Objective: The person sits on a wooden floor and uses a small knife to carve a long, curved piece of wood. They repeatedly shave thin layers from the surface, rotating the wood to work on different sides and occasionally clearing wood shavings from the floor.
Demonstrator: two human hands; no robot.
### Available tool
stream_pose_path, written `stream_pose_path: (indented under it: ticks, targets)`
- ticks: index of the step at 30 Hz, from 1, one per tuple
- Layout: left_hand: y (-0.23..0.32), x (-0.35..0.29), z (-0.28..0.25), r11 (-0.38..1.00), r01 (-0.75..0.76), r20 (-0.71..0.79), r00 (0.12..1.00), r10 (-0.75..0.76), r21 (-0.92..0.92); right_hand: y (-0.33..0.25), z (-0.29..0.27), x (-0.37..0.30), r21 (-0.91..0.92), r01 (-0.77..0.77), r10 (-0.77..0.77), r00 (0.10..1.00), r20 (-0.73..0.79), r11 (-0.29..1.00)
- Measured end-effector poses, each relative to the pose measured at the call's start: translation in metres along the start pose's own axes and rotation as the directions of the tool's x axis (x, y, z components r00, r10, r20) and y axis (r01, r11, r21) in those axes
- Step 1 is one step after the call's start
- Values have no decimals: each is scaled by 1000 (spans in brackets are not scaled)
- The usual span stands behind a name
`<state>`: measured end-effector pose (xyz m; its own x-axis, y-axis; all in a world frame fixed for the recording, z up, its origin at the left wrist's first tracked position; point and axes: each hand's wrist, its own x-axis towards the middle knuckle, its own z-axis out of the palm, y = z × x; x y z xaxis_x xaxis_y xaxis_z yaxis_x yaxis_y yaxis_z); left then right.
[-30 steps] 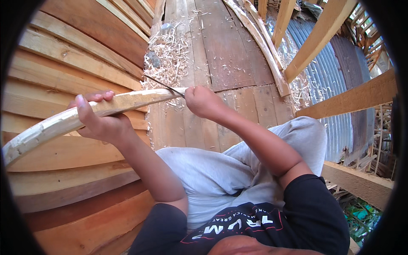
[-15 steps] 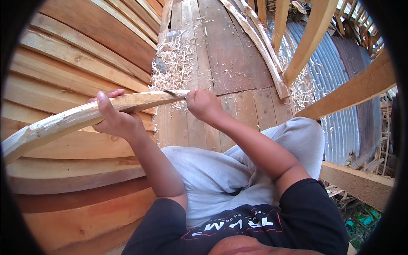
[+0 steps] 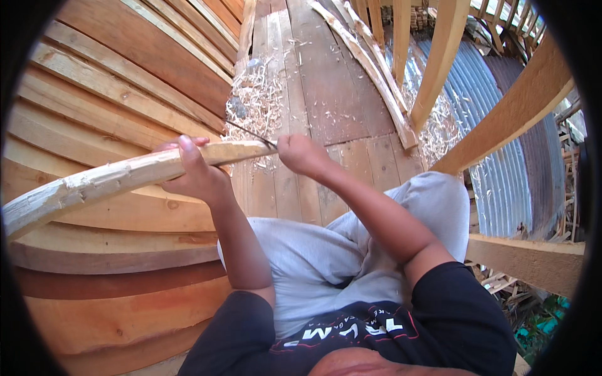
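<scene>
A long, pale, stripped wooden pole [image 3: 106, 182] reaches from the left rim to the middle of the view. My left hand [image 3: 199, 175] is closed around it near its right end, thumb on top. Just beyond that end, my right hand [image 3: 305, 155] is a fist around the handle of a knife, which the fingers hide. The thin dark knife blade [image 3: 249, 132] slants up and left from the fist, crossing beside the pole's tip. Whether its edge touches the wood I cannot tell.
Curled wood shavings [image 3: 257, 100] lie on the plank floor [image 3: 332, 94] ahead. A plank wall [image 3: 106, 131] runs along my left. Two more pale poles [image 3: 376, 69] lie ahead to the right. Wooden posts [image 3: 442, 69] stand on the right, with corrugated metal sheets [image 3: 501, 175] beyond them.
My left hand is farther right, nearer the pole's tip. The tip sits slightly lower, and more of the knife blade shows. My right hand has barely shifted.
</scene>
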<state>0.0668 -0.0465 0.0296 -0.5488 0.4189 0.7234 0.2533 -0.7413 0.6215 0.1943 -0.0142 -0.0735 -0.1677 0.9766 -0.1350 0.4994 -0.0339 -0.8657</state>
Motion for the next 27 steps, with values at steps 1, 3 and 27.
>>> stream_pose_path:
  ticks: [1,3,27]
  targets:
    - [-2,-3,1,1000,-1,22,1000,1,-1,2,-4,-4,-16,-29,30,999,14,999]
    - [-1,2,-8,999,-41,34,999,41,-11,-21,-9,-19,-16,41,-41,999,2,999]
    - [-8,8,-26,998,-1,-22,1000,0,-58,32,22,3,-6,-29,30,997,65,1000]
